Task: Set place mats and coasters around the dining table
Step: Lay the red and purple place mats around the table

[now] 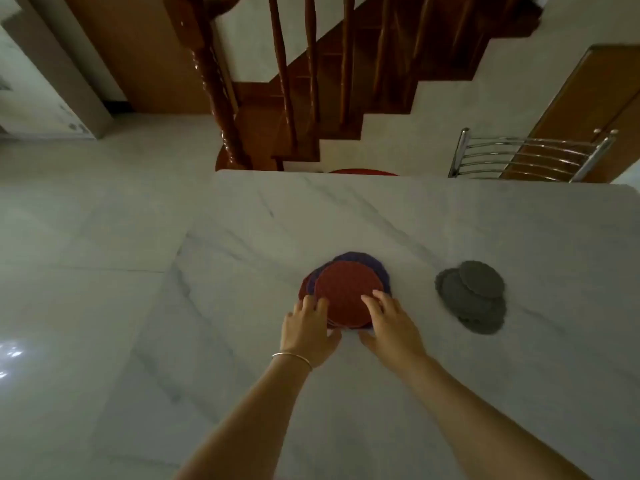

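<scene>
White marble counter [381, 216], grey veins; pale marble floor [86, 237] to my left. Wooden staircase [311, 81] beyond the far edge, one metal chair [526, 154] at the far right. Mats [346, 292]: one stack mid-counter, red on top, purple and red edges under it; exact count not readable. Coasters [472, 296]: grey pile just right of the mats, at least three. Left hand [308, 327] pinches the stack's near-left edge. Right hand [391, 327]: fingers spread flat on top mat, thumb at its near edge. One bangle [292, 358], left wrist.
</scene>
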`<action>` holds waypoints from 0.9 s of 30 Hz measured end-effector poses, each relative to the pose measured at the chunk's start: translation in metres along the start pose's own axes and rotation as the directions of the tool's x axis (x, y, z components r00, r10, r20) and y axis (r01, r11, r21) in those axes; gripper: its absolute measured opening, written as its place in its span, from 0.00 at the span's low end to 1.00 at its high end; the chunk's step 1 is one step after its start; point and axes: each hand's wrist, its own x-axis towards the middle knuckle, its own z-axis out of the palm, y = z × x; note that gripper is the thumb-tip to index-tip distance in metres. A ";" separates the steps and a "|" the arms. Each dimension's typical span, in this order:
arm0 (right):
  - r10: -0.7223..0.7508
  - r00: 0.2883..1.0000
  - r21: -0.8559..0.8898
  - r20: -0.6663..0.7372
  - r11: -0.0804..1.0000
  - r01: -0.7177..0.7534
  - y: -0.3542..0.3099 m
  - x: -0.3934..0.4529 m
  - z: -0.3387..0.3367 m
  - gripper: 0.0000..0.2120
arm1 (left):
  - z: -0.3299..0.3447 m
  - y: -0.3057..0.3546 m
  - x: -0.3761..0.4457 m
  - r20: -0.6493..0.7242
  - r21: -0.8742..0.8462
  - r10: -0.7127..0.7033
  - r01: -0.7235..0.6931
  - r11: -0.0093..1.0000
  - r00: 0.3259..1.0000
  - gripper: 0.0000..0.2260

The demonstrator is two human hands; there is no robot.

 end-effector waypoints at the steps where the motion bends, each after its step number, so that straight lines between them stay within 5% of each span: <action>1: 0.011 1.000 0.025 0.014 1.000 -0.011 -0.005 0.007 0.007 0.33 | 0.002 -0.002 0.005 0.002 -0.056 0.004 -0.004 0.998 1.000 0.25; 8: -0.027 0.998 -0.060 0.064 0.998 0.031 -0.016 0.033 0.036 0.30 | 0.013 -0.013 0.023 -0.073 -0.349 -0.119 0.086 0.933 0.990 0.21; 15: -0.091 0.993 -0.027 0.078 0.995 0.093 -0.012 0.033 0.032 0.23 | 0.011 -0.016 0.021 -0.059 -0.644 -0.268 0.168 0.746 0.961 0.20; 21: -0.094 0.994 0.064 0.058 0.994 0.090 -0.015 0.031 0.020 0.21 | 0.003 -0.014 0.027 -0.018 -0.736 -0.364 0.234 0.636 0.931 0.16; 23: -0.064 0.998 0.159 -0.024 0.985 0.067 -0.022 0.029 0.015 0.21 | -0.003 -0.015 0.027 0.067 -0.830 -0.424 0.286 0.478 0.903 0.16; 27: -0.047 0.985 0.304 -0.164 0.948 0.096 -0.042 0.021 0.008 0.20 | -0.018 -0.022 0.021 0.321 -0.932 -0.449 0.362 0.006 0.834 0.10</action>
